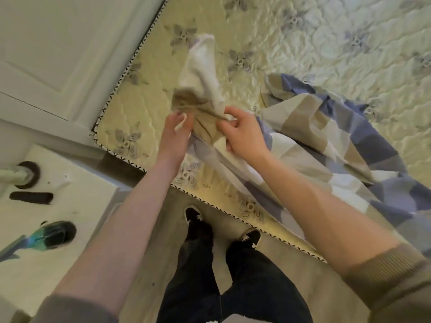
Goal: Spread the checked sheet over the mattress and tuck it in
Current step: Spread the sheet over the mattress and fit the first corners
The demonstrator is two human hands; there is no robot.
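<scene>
Head camera, looking down: a person stands at the corner of a bed, both hands raised over the quilted, flower-printed mattress (326, 31), working a bunched corner of the checked sheet (326, 141). The right hand (242, 131) has its fingers curled round a taut beige fold of the cloth. The left hand (173, 136), just beside it at 9 o'clock, appears to pinch the same fold between thumb and fingertips, though the cloth hides part of the grip. From the hands a white-and-beige tail of the sheet stands up toward 12 o'clock. The rest of the sheet, in blue, beige and white squares, lies crumpled on the mattress and runs off toward 4 o'clock, spilling over the near edge of the bed. Much of the mattress, toward 1 o'clock, is uncovered, as is its braided corner at 9 o'clock of the hands. At 6 o'clock, two feet in black footwear (198, 227) stand on the floor (279, 276) close against the bed. At 8 o'clock a white bedside table (70, 183) carries a hairbrush (46, 236) with a teal handle and a dark oblong object (31, 198). A white panelled surface (58, 54) fills the frame at 10 o'clock.
</scene>
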